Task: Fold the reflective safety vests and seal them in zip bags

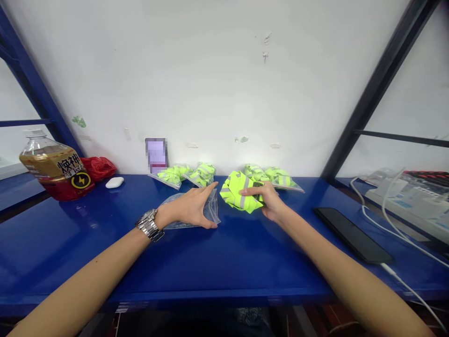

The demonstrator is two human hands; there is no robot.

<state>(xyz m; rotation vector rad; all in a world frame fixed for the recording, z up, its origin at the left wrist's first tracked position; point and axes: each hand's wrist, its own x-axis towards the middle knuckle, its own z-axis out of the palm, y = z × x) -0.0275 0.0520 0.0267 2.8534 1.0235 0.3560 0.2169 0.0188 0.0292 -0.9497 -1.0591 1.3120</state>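
My right hand [269, 199] grips a folded reflective vest [240, 191], a fluorescent yellow-green bundle with silver-grey stripes, thumb on top and fingers underneath. It hovers over the blue table [224, 262], just right of a clear plastic bag [212, 206]. My left hand [191, 206], with a metal watch on its wrist, lies at that bag. Its thumb and index finger are spread wide apart near the bag's right end, facing the vest. Whether the other fingers hold the plastic is hidden. Behind, against the wall, sit several bagged yellow-green bundles [201, 175].
A large drink bottle [52, 164], a red plastic bag [100, 167] and a white earphone case [114, 182] stand at the left. A blurred-out upright panel [156, 153] leans on the wall. On the right lie a black phone [352, 234] on a white cable and power strips [414, 199].
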